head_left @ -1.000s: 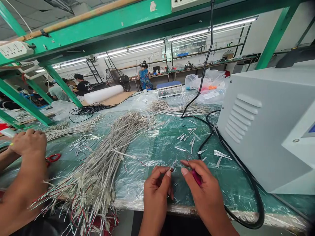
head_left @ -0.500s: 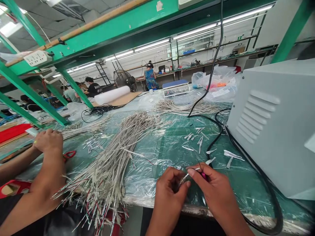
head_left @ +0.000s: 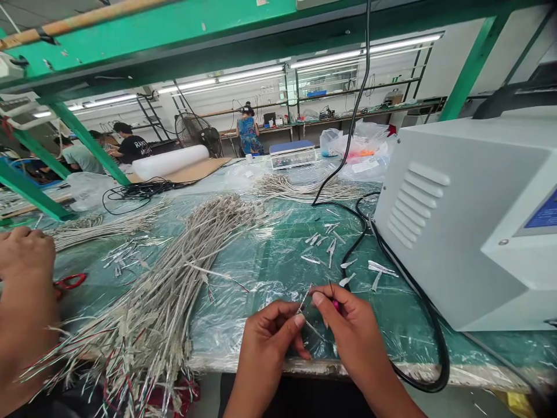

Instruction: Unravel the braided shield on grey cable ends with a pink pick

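My left hand (head_left: 267, 337) and my right hand (head_left: 348, 331) meet just above the near edge of the green table (head_left: 278, 255). Both pinch the end of a thin silvery cable (head_left: 310, 324), whose fine wires fan out between my fingertips. A small pink tool (head_left: 336, 304) is tucked in my right hand behind the fingers. A large heap of grey cables (head_left: 174, 278) with stripped coloured ends lies to the left of my hands.
A grey machine box (head_left: 470, 215) stands at the right, with black cords (head_left: 418, 307) looping past it. Cut sleeve scraps (head_left: 335, 249) litter the mat. At the left a co-worker's hand (head_left: 24, 255) rests near red scissors (head_left: 67, 283). Other people sit at far benches.
The view swung right, then back left and down. My hands kept working the cable end, drawing slightly apart; its wires now fan out between my fingertips. The co-worker's hand stays by the scissors.
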A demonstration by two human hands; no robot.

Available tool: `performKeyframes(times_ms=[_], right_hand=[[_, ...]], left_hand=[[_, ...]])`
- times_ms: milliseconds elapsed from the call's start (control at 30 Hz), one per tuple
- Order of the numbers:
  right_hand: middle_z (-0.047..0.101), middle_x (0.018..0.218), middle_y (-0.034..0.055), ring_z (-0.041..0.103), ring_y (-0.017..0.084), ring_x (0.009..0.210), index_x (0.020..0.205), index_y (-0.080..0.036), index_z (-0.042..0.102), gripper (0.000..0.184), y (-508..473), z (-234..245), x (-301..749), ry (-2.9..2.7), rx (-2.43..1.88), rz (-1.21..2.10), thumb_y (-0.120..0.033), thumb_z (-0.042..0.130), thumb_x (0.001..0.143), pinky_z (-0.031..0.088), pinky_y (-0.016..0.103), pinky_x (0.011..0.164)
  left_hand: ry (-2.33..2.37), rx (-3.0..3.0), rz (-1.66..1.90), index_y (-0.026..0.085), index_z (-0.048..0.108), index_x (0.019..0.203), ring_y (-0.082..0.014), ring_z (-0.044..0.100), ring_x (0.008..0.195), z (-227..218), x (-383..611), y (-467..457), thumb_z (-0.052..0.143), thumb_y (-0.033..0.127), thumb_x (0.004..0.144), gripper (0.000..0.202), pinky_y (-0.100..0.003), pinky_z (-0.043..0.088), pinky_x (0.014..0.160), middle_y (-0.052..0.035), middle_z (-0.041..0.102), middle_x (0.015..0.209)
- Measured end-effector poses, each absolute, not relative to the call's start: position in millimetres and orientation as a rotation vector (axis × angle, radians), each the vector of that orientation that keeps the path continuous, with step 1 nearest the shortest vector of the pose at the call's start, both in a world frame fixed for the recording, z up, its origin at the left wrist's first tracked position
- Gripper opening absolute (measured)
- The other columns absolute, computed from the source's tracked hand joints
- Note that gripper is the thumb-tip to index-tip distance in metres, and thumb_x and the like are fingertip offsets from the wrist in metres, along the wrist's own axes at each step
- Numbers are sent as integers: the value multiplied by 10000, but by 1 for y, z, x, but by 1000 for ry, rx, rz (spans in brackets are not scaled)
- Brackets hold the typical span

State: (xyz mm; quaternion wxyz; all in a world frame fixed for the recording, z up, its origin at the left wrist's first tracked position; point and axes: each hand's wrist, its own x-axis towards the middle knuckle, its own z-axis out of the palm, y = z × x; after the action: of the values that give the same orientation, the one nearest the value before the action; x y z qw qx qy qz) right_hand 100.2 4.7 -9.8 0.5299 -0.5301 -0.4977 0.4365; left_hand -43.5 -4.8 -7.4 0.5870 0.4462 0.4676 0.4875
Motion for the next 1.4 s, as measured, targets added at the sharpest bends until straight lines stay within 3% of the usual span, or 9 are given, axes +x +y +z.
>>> performKeyframes(times_ms=[100, 233, 467, 667, 800, 867, 1000, 1233, 1400], right_hand=[[644, 719, 16, 567, 159, 655, 937, -169, 709, 318, 4, -7, 99, -1205, -1258, 1069, -450, 565, 895, 437, 241, 596], [654, 813, 16, 588, 158, 764, 840, -180, 671, 253, 4, -6, 98, -1222, -1172, 1104, -408, 581, 901, 454, 238, 710], [594, 724, -3, 450, 111, 578, 755, -175, 632, 306, 2, -7, 99, -1287, -1174, 1090, -394, 517, 936, 379, 229, 571], [524, 656, -20, 441, 112, 586, 726, -170, 593, 314, 2, -7, 98, -1315, -1184, 1072, -395, 509, 929, 365, 230, 576], [526, 663, -22, 455, 114, 618, 718, -172, 571, 315, 3, -5, 97, -1286, -1186, 1105, -401, 515, 926, 373, 226, 597], [528, 668, -22, 451, 114, 620, 728, -171, 578, 311, 3, -4, 97, -1274, -1189, 1115, -406, 519, 924, 375, 224, 594], [522, 672, -22, 447, 116, 625, 737, -170, 589, 311, 2, -4, 97, -1262, -1206, 1109, -411, 520, 922, 373, 222, 587], [526, 690, -17, 459, 127, 649, 748, -172, 581, 313, 1, -7, 97, -1264, -1221, 1089, -415, 502, 929, 385, 233, 609], [538, 694, -17, 468, 123, 645, 754, -172, 592, 318, 0, -5, 96, -1258, -1220, 1052, -421, 505, 932, 387, 227, 603]], left_hand=[[1090, 1055, 1107, 147, 710, 856, -122, 579, 435, -5, -43, -4, 737, 326, 786, 194, -239, 477, 522, 31, 594, 491], [1065, 1113, 1051, 146, 721, 841, -102, 579, 427, -5, -45, -2, 723, 309, 810, 166, -213, 455, 527, 32, 594, 475], [918, 918, 1041, 128, 734, 794, -87, 509, 408, -4, -54, 2, 730, 296, 797, 168, -248, 513, 394, -19, 655, 659], [900, 901, 1087, 104, 697, 673, -72, 478, 384, -3, -53, 0, 689, 294, 839, 253, -235, 521, 381, -15, 607, 575], [898, 889, 1138, 115, 742, 868, -81, 515, 417, -3, -50, -1, 723, 279, 813, 174, -250, 541, 415, -24, 650, 632], [889, 890, 1134, 127, 735, 962, -89, 537, 426, -4, -49, -2, 767, 258, 768, 236, -261, 549, 424, -21, 665, 666], [902, 919, 1106, 131, 699, 949, -95, 555, 412, -6, -50, -2, 797, 195, 724, 253, -269, 551, 442, -10, 675, 663], [844, 935, 1054, 118, 662, 961, -92, 582, 386, -2, -53, -1, 682, 225, 845, 159, -216, 486, 446, -85, 751, 775], [851, 927, 1039, 119, 602, 1085, -95, 583, 381, 1, -53, -1, 653, 234, 871, 248, -217, 466, 468, -98, 760, 799]])
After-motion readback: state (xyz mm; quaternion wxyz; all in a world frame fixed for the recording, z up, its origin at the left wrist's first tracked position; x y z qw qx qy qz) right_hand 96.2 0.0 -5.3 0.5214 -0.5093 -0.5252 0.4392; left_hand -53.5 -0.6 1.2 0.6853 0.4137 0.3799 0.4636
